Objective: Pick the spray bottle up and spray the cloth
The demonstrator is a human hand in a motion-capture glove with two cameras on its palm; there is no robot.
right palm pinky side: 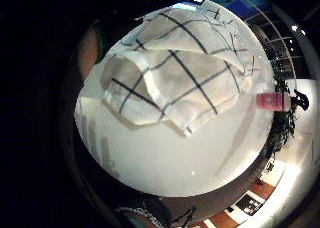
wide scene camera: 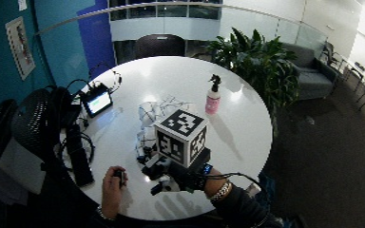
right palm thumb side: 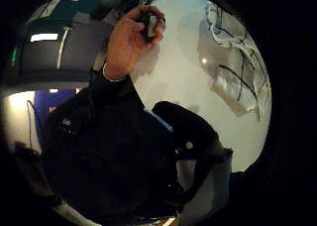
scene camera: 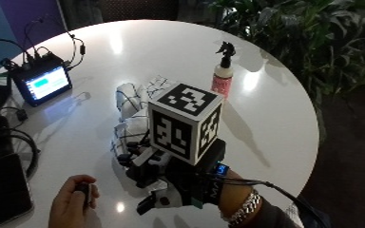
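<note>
Spray bottle upright on white table, beyond cloth, well apart from gloved right hand | cloth lies crumpled mid-table, seemingly staged as spray target | hand hovers palm-down above cloth's near edge, nothing held; finger spread cannot be determined | bare left hand grips small dark device.

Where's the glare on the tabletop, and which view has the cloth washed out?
Outside view: bright ceiling-light spots on the white table, one beside the spray bottle. Little finger side palm view: the checked cloth is lit hard, dark surroundings. Thumb side palm view: mostly dark, the cloth at the edge.
</note>
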